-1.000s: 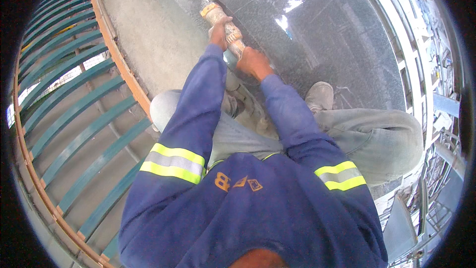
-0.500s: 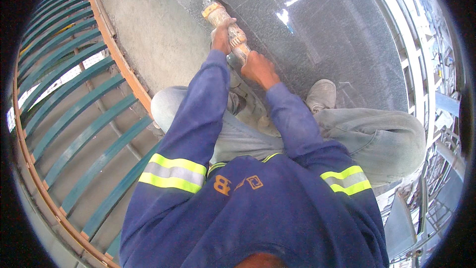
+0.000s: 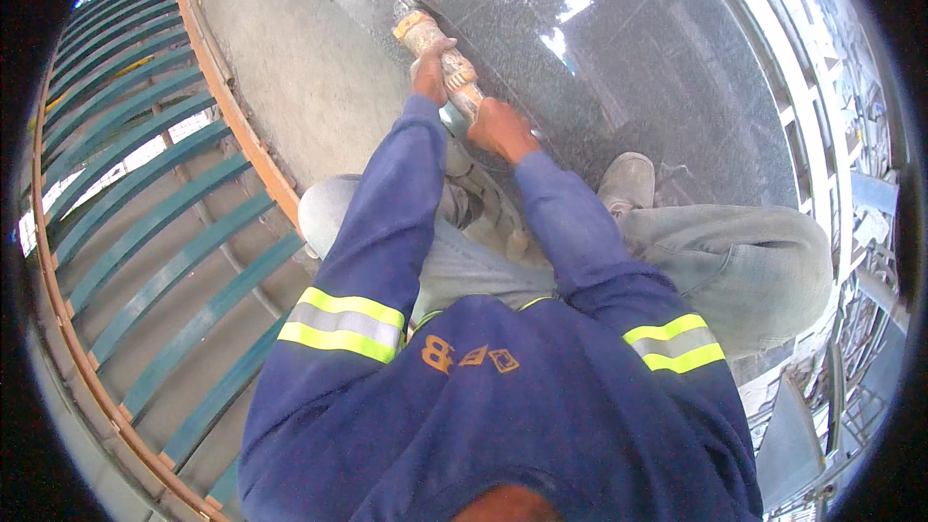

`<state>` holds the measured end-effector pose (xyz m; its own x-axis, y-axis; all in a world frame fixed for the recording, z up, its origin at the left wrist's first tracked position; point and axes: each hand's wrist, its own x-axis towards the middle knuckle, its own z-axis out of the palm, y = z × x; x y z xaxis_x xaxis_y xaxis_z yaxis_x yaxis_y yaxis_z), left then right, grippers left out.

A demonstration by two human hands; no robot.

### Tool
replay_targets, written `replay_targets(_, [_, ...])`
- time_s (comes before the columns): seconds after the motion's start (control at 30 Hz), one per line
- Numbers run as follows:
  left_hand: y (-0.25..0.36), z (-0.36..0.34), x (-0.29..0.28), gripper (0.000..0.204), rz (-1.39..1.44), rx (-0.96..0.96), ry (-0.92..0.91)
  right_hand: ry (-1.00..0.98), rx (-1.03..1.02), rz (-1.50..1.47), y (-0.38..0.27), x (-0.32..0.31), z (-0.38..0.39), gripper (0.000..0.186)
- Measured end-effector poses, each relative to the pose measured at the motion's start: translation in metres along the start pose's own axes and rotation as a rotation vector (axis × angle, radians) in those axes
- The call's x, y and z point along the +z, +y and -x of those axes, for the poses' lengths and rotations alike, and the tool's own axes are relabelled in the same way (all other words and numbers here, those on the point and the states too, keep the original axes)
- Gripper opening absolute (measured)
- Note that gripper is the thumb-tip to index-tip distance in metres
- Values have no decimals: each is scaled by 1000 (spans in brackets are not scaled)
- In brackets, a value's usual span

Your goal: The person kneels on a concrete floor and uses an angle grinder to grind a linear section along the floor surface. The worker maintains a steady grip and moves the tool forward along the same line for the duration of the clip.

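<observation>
A dusty yellow angle grinder (image 3: 420,33) points away from me, its far head low over the border between the dark glossy floor tiles (image 3: 628,77) and the pale concrete strip (image 3: 290,63). Around the middle of its body my left hand (image 3: 431,72) is closed. The fingers of my right hand (image 3: 503,130) wrap the rear end of the tool, closer to me. Its disc cannot be made out clearly, and dust lies along the tile edge beside the head.
A railing with teal slats and an orange-brown edge (image 3: 232,121) runs along my left. White metal bars (image 3: 788,68) stand at the right, with cluttered metal pieces (image 3: 870,232) beyond. My grey shoe (image 3: 628,180) rests on the dark tiles.
The grinder and both hands keep nearly the same place, with the tool's head slightly lower in the picture. The whole view has shifted a little.
</observation>
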<state>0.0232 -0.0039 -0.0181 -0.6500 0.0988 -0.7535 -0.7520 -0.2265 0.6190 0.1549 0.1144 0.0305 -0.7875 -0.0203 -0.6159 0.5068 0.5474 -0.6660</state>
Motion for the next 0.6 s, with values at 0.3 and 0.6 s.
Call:
replay_targets(0.3, [-12, 14, 4, 31, 19, 5, -4, 49, 51, 0, 5, 4, 16, 30])
replay_targets(0.6, [0, -3, 0, 30, 1, -4, 0, -25, 37, -29, -4, -2, -3, 34])
